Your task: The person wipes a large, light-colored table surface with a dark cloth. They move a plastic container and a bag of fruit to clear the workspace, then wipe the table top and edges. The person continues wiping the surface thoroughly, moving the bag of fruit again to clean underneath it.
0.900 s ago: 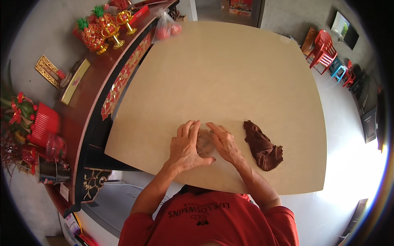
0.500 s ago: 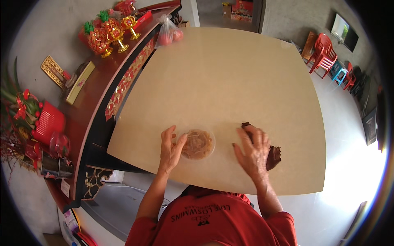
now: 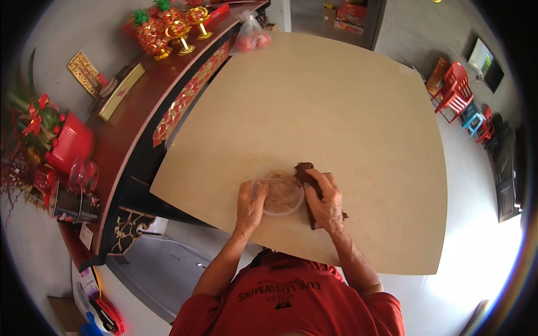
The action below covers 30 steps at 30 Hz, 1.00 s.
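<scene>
Near the front edge of the table sits a round clear plastic container with light brown, stringy-looking contents. My left hand grips its left side, thumb toward the middle and the other fingers partly hidden behind the rim. The container looks slightly tilted. My right hand is closed on a dark brown cloth and presses it against the container's right side. Part of the cloth hangs below the palm, and a small end shows past the wrist.
A beige table spreads out in front of me. At its far left corner lies a plastic bag of round red fruit. Along the left runs a dark red altar cabinet with gold and red ornaments. Red chairs are stacked far right.
My right hand has brought the brown cloth leftward from the bare table to the container. My left hand has moved from beside the container to grip it. The view has shifted slightly.
</scene>
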Available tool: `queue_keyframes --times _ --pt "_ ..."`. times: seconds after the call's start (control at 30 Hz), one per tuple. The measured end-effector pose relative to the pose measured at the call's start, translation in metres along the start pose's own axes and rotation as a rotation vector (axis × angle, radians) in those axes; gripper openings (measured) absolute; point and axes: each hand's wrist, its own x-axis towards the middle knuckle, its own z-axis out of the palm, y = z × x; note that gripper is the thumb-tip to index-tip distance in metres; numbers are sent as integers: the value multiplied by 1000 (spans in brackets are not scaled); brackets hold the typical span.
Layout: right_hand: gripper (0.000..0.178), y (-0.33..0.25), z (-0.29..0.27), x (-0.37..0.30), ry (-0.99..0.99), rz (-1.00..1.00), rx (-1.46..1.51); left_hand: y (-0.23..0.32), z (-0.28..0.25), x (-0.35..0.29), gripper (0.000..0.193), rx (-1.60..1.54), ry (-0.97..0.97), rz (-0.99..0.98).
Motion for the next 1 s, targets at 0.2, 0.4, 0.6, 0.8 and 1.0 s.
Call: queue_keyframes --times 0.2,0.4,0.6,0.8,1.0 --pt "38 7 20 4 -110 243 210 23 10 -6 40 92 107 136" --pt "34 20 19 3 -96 314 412 26 18 -16 58 -194 -35 37" --pt "41 4 27 2 -62 -513 -561 18 41 -25 49 -72 238 59" --pt "43 -50 19 -17 -528 -613 -150 -8 40 -23 40 -515 354 18" --pt "32 -48 -36 -2 -903 -429 354 0 -3 -54 43 -684 500 -39"
